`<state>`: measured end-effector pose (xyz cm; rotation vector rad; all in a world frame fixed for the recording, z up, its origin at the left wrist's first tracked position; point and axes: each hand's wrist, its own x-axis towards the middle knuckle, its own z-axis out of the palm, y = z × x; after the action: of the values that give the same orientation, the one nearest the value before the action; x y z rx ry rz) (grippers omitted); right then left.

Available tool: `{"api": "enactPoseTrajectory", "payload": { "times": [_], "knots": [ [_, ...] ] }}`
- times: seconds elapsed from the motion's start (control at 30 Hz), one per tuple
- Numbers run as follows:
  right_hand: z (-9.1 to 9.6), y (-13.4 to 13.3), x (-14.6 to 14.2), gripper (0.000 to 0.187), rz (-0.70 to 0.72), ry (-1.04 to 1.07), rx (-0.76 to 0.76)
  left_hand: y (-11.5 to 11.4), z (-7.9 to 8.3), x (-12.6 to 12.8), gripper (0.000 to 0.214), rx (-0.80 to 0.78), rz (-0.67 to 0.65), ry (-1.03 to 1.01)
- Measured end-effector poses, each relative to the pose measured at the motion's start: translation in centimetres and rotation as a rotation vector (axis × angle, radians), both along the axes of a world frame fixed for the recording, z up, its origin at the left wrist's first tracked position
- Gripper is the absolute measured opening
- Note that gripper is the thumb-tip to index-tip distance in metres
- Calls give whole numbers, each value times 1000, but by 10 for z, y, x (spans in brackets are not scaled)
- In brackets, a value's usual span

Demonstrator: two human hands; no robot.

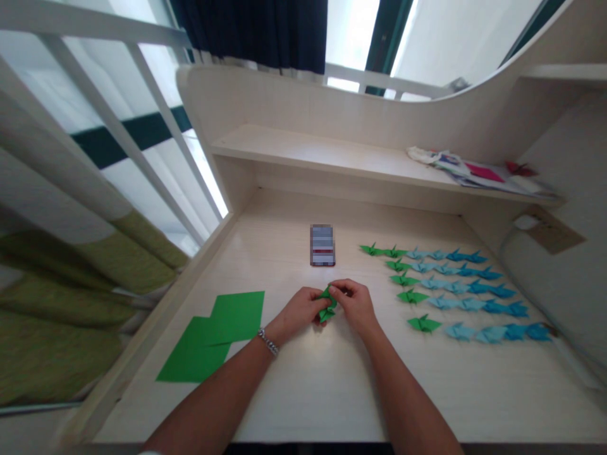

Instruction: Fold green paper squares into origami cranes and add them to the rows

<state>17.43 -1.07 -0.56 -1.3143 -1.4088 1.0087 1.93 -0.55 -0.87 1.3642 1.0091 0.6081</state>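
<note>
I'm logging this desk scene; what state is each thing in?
Held green paper: folded
Left hand: gripping it
Right hand: pinching it
Green sheets: flat, overlapping
Phone: flat, screen lit
Green paper cranes: folded
Blue paper cranes: folded, in rows
Chain bracelet: worn
Dark curtain: hanging

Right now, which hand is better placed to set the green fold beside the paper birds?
Probably the right hand: it lies nearer the paper birds and touches the green fold. The left hand also holds it, but would likely have to cross the right.
</note>
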Motion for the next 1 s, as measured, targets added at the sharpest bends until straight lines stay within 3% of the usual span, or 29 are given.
{"api": "enactPoseTrajectory", "payload": {
  "times": [0.27,0.5,0.8,1.0],
  "knots": [
    [-5,2,1,17,-26,73,-1,-1,1,1,28,-3,-8,-6],
    [-9,6,4,30,2,93,-73,6,2,-2,31,113,186,-101],
    [-13,5,2,21,3,93,-98,8,-7,1,32,119,254,-154],
    [-10,5,2,19,-11,85,-80,8,-4,1,29,191,307,-107]
  ]
}}
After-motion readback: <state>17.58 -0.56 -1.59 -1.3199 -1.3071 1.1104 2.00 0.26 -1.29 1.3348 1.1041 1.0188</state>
